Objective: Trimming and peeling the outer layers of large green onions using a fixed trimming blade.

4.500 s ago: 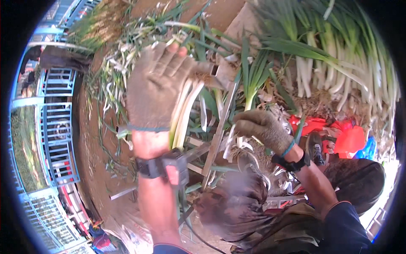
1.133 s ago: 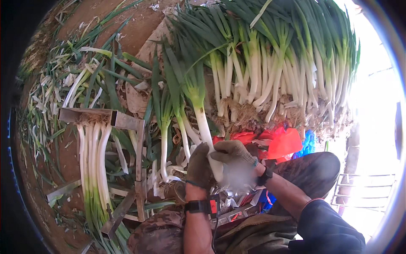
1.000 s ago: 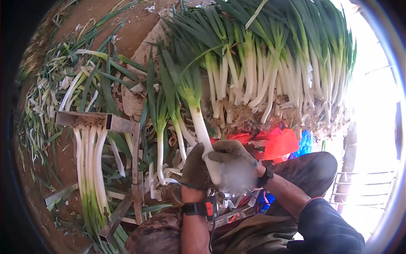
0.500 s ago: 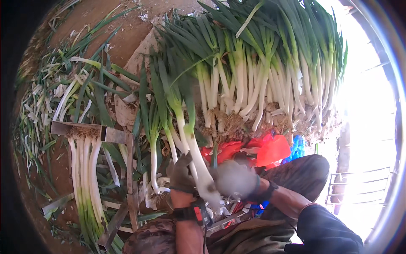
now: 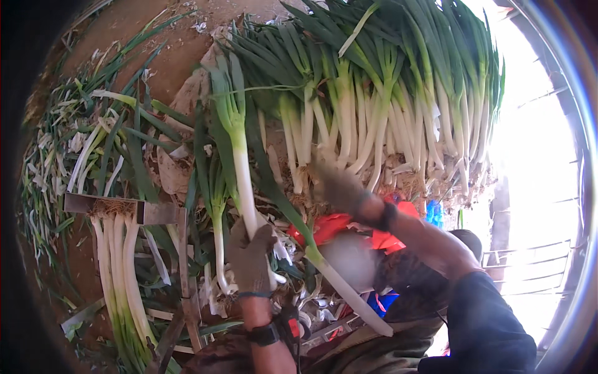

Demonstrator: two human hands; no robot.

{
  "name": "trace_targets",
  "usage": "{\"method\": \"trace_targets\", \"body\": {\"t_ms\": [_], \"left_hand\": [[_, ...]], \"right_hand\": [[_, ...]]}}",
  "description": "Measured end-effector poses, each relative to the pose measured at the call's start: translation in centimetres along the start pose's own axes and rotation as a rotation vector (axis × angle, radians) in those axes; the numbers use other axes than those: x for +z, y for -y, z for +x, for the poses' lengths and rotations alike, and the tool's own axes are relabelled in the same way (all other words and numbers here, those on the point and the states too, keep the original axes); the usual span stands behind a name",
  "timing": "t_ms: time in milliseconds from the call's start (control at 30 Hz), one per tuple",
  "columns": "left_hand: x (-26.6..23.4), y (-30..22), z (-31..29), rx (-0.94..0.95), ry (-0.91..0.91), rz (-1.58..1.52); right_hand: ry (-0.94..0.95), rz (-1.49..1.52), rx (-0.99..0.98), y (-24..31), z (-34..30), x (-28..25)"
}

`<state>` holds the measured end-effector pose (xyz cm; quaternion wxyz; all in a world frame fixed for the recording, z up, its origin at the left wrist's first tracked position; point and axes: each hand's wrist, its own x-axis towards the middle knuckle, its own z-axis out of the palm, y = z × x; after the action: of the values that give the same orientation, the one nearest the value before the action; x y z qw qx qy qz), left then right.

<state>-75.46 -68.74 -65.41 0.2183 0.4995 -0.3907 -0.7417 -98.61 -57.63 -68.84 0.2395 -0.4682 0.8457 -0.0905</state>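
the leek [image 5: 245, 168] is in the left hand [image 5: 250, 254], fingers wrapped round its white stem. the right hand [image 5: 341, 188] is blurry by the leek pile [image 5: 380, 118]; can't tell its grip. leeks [image 5: 115, 249] at the metal frame [image 5: 159, 213] look done; many are left.

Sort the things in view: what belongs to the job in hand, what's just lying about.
Apparently in use:
long green-and-white leek, in the brown-gloved left hand
thick row of green-topped leeks, near the blurred right hand
grey metal frame and white-stemmed leeks lined up at it

Seemingly just lying about:
crumpled red plastic
blue plastic
scattered green-and-white scraps
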Motion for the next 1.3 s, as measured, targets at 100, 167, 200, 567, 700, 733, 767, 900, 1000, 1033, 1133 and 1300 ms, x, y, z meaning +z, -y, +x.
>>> {"method": "trace_targets", "body": {"t_ms": [100,167,200,567,700,733,767,900,1000,1033,1133,1300], "left_hand": [[-0.8,5.2,0.9,-0.194,0.146,0.134],[-0.7,5.3,0.1,-0.239,0.174,0.07],[-0.5,5.3,-0.2,-0.263,0.193,0.038],[0.4,0.8,-0.1,-0.181,-0.043,-0.127],[-0.8,3.4,0.7,-0.158,-0.018,-0.14],[-1.3,3.8,0.9,-0.16,-0.028,-0.119],[-1.7,4.0,1.0,-0.161,-0.037,-0.096],[-0.5,3.5,0.8,-0.194,-0.017,-0.138],[-1.7,4.0,0.9,-0.17,-0.055,-0.147],[-1.8,4.0,0.6,-0.159,-0.055,-0.151],[-1.2,3.6,0.1,-0.159,-0.014,-0.152],[0.1,3.4,-0.9,-0.158,0.026,-0.122]], "right_hand": [[-0.26,-0.093,0.393,-3.8,8.3,-2.1],[-0.294,-0.195,0.482,-5.5,10.1,-1.9],[-0.241,-0.171,0.482,-6.2,10.6,-1.7],[0.089,-0.296,0.096,3.6,8.2,4.5],[-0.169,-0.299,-0.066,-2.5,9.5,3.5],[-0.279,-0.199,-0.165,-3.6,9.4,3.2],[-0.392,-0.095,-0.262,-4.6,9.5,2.9],[-0.623,0.715,0.356,-9.7,9.4,2.8],[-0.298,0.471,0.551,-4.3,10.2,2.1],[-0.255,0.498,0.569,-3.0,10.5,1.7],[-0.212,0.559,0.577,-3.4,10.9,0.9],[-0.224,0.865,0.526,-6.7,10.1,2.4]]}}
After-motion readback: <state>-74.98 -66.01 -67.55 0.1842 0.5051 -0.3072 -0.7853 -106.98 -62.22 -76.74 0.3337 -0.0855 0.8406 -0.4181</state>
